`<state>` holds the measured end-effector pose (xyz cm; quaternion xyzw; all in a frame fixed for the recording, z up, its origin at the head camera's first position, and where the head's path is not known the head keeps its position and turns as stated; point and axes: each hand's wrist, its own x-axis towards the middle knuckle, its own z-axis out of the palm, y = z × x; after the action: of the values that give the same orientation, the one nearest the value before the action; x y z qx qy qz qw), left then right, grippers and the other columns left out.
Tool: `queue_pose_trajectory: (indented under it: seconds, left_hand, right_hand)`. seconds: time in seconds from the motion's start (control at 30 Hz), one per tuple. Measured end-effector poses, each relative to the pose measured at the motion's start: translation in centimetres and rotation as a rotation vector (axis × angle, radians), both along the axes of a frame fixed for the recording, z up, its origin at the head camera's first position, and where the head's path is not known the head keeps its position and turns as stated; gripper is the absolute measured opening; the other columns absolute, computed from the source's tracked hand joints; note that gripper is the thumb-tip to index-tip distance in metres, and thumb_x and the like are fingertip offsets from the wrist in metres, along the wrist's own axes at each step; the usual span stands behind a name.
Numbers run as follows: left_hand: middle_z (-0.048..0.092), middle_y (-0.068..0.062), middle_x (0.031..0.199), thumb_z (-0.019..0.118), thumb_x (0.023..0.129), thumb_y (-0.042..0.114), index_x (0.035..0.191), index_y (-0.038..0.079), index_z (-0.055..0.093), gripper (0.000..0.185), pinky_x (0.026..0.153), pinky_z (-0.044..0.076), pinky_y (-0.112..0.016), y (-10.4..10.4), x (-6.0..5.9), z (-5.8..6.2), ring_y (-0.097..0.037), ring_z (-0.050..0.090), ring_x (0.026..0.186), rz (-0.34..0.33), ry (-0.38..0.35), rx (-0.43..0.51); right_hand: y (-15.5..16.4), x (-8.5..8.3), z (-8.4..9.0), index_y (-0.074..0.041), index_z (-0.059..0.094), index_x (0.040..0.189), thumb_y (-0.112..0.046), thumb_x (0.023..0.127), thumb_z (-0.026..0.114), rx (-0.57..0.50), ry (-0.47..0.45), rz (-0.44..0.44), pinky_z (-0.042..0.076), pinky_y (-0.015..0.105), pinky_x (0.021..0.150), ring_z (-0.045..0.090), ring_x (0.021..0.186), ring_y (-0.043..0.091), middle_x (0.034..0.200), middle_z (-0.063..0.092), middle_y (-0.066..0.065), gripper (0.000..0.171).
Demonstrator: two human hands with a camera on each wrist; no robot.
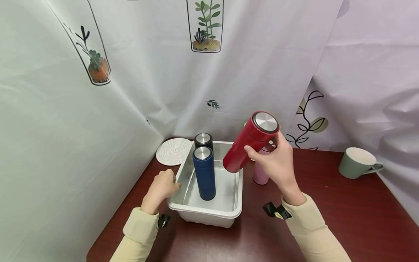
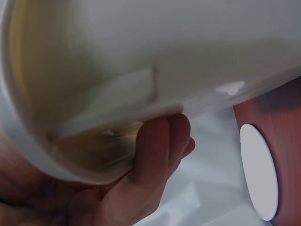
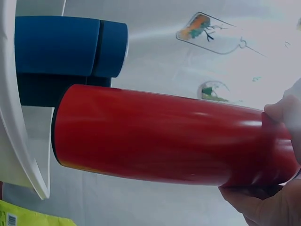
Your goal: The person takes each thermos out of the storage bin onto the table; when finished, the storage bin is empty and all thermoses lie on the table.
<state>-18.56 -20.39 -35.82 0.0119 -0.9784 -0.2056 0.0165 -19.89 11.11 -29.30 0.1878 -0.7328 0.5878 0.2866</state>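
My right hand (image 1: 276,160) grips a red flask (image 1: 249,142) with a steel cap, tilted in the air over the right side of a white plastic tub (image 1: 209,213). The same red flask (image 3: 160,141) fills the right wrist view, with my fingers (image 3: 282,115) wrapped near its top. In the tub a blue flask (image 1: 204,174) stands upright, and a black flask (image 1: 203,140) stands behind it. My left hand (image 1: 162,187) holds the tub's left rim; the fingers (image 2: 157,155) curl under the white rim (image 2: 28,141).
A pink cup (image 1: 260,175) stands right of the tub, partly behind my right hand. A white woven coaster (image 1: 173,151) lies at the back left, a grey-green mug (image 1: 356,162) at the far right. Patterned sheets wall the dark red table (image 1: 343,218).
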Motion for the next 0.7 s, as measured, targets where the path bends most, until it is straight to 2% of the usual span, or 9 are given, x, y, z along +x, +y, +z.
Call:
queue_pose_trajectory:
  seconds: [0.13, 0.37, 0.53, 0.7]
  left_hand:
    - [0.027, 0.004, 0.053, 0.072, 0.082, 0.011, 0.053, 0.014, 0.035, 0.048, 0.047, 0.029, -0.027, 0.0, -0.1, 0.0, -0.014, 0.032, 0.051, 0.001, 0.003, 0.000]
    - [0.028, 0.004, 0.053, 0.072, 0.082, 0.012, 0.053, 0.014, 0.035, 0.048, 0.048, 0.030, -0.027, 0.0, -0.1, -0.1, -0.014, 0.033, 0.051, 0.002, 0.003, 0.001]
    - [0.028, 0.003, 0.054, 0.072, 0.083, 0.012, 0.053, 0.014, 0.035, 0.048, 0.048, 0.031, -0.028, -0.1, -0.1, 0.0, -0.015, 0.034, 0.052, 0.003, 0.000, 0.003]
    - [0.029, 0.003, 0.054, 0.072, 0.083, 0.012, 0.053, 0.014, 0.035, 0.047, 0.049, 0.032, -0.028, 0.0, -0.1, 0.0, -0.016, 0.035, 0.052, 0.004, -0.001, -0.001]
  right_hand:
    - [0.9, 0.3, 0.2, -0.013, 0.055, 0.131, -0.006, 0.075, 0.082, -0.004, 0.008, -0.017, 0.054, 0.019, 0.076, 0.062, 0.103, 0.012, 0.118, 0.063, 0.001, 0.062]
    - [2.5, 1.0, -0.2, -0.014, 0.057, 0.127, -0.008, 0.075, 0.083, 0.056, 0.008, -0.101, 0.051, 0.018, 0.065, 0.062, 0.088, 0.014, 0.112, 0.064, -0.003, 0.059]
    - [3.6, 1.6, -0.8, -0.014, 0.055, 0.130, -0.007, 0.074, 0.083, 0.105, -0.015, -0.141, 0.052, 0.015, 0.077, 0.063, 0.097, 0.009, 0.115, 0.064, -0.002, 0.062]
    - [4.7, 2.1, -1.4, -0.015, 0.054, 0.131, -0.011, 0.074, 0.084, 0.169, -0.050, -0.193, 0.049, 0.010, 0.078, 0.061, 0.099, 0.004, 0.116, 0.064, -0.002, 0.065]
